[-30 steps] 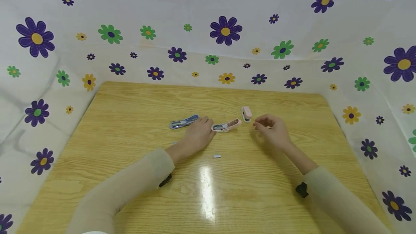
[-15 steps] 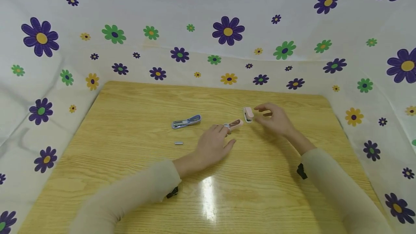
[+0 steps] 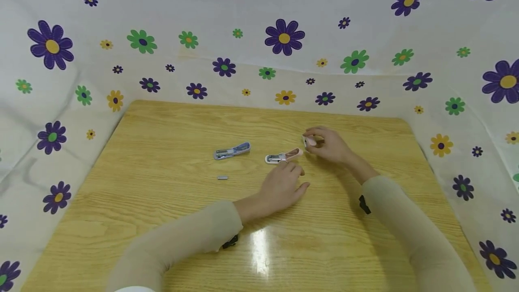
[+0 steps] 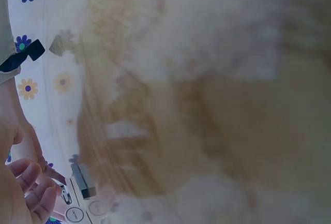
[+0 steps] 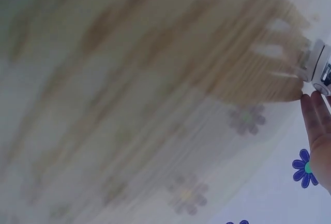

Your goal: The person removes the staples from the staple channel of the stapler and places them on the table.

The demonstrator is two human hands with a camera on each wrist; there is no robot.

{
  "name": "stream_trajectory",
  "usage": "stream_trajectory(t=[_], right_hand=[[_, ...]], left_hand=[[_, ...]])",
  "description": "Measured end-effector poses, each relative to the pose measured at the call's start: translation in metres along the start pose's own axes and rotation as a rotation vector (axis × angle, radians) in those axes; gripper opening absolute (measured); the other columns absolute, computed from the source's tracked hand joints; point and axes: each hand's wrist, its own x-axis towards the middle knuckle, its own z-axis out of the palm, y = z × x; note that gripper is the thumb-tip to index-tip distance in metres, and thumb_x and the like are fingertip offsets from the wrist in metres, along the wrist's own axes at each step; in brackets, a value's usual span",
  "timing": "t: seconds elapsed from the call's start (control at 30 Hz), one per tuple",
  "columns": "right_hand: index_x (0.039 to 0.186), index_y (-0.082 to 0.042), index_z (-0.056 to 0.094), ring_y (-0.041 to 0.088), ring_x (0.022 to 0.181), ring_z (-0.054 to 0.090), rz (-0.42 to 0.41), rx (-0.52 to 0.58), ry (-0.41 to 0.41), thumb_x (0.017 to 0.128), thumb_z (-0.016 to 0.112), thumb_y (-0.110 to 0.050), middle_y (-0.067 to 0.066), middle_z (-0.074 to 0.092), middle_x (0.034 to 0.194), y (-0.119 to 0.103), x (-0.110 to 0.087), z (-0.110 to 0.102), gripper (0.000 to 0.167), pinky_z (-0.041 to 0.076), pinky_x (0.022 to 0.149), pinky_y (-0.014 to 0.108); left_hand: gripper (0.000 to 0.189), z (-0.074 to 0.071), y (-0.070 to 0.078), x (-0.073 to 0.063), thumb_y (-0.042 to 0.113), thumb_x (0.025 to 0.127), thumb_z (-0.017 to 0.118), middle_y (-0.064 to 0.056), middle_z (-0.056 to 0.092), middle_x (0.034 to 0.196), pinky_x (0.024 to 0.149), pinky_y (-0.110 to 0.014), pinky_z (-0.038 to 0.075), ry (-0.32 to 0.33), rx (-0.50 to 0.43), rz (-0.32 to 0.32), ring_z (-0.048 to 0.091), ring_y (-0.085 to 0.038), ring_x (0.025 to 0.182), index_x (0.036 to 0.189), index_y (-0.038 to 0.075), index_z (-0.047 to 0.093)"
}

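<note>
My right hand (image 3: 330,144) has its thumb and fingers round a small pink-and-white stapler (image 3: 311,141), partly hiding it. To its left a longer pink-and-white stapler (image 3: 272,159) lies with its staple channel exposed and its lid tilted back. My left hand (image 3: 279,186) is just in front of that stapler, palm down, its fingers loosely bent and its thumb apart. In the left wrist view, the bent fingers (image 4: 39,193) appear beside the white stapler (image 4: 75,211) with nothing between them. The right wrist view catches fingertips (image 5: 314,105) right below a white stapler (image 5: 323,74).
A blue stapler (image 3: 232,151), also opened up, lies left of the pink ones. Nearer me is a small grey staple strip (image 3: 222,177). Flower-printed white sheeting (image 3: 284,80) encloses the wooden table (image 3: 170,125) at the back and sides.
My left hand has moved right and nearer me, uncovering the longer pink stapler. My right hand has moved left onto the small pink stapler and taken hold of it.
</note>
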Motion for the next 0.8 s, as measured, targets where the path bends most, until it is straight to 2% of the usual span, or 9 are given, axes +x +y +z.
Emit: stream_trajectory(t=[0.13, 0.27, 0.47, 0.67, 0.8], right_hand=[[0.132, 0.001, 0.068, 0.045, 0.13, 0.062, -0.019, -0.034, 0.007, 0.092, 0.076, -0.013, 0.024, 0.06, 0.146, 0.001, -0.003, -0.001, 0.043, 0.057, 0.105, 0.055], [0.13, 0.002, 0.069, 0.043, 0.123, 0.064, -0.025, -0.036, 0.014, 0.091, 0.08, -0.016, 0.025, 0.063, 0.14, 0.003, -0.016, -0.005, 0.044, 0.06, 0.1, 0.054], [0.129, 0.0, 0.07, 0.042, 0.119, 0.067, -0.024, -0.108, 0.032, 0.091, 0.082, -0.023, 0.024, 0.065, 0.137, 0.007, -0.048, -0.011, 0.046, 0.062, 0.095, 0.053], [0.132, -0.002, 0.069, 0.043, 0.12, 0.068, 0.014, -0.087, 0.011, 0.095, 0.079, -0.025, 0.023, 0.064, 0.14, 0.001, -0.079, -0.013, 0.044, 0.064, 0.091, 0.05], [0.133, -0.002, 0.068, 0.043, 0.122, 0.067, -0.004, -0.09, 0.002, 0.098, 0.075, -0.024, 0.023, 0.065, 0.139, -0.005, -0.091, -0.014, 0.042, 0.063, 0.092, 0.052]], left_hand=[[0.033, 0.001, 0.002, 0.001, 0.045, 0.104, 0.064, 0.002, 0.075, 0.113, 0.096, -0.027, 0.056, -0.027, 0.019, -0.008, 0.071, -0.013, 0.104, 0.115, 0.015, 0.071], [0.034, 0.001, 0.003, 0.002, 0.046, 0.104, 0.063, 0.002, 0.075, 0.114, 0.098, -0.028, 0.056, -0.051, 0.027, -0.02, 0.071, -0.013, 0.105, 0.117, 0.016, 0.071], [0.035, 0.002, 0.009, 0.007, 0.047, 0.106, 0.06, 0.003, 0.075, 0.114, 0.102, -0.029, 0.056, -0.101, 0.046, -0.009, 0.071, -0.012, 0.108, 0.119, 0.016, 0.071], [0.04, 0.005, 0.016, 0.016, 0.048, 0.107, 0.057, 0.003, 0.076, 0.115, 0.097, -0.026, 0.058, -0.151, 0.09, 0.024, 0.072, -0.012, 0.109, 0.124, 0.015, 0.071], [0.045, 0.008, 0.018, 0.022, 0.05, 0.107, 0.056, 0.002, 0.076, 0.118, 0.099, -0.026, 0.057, -0.188, 0.152, 0.029, 0.071, -0.012, 0.11, 0.128, 0.014, 0.07]])
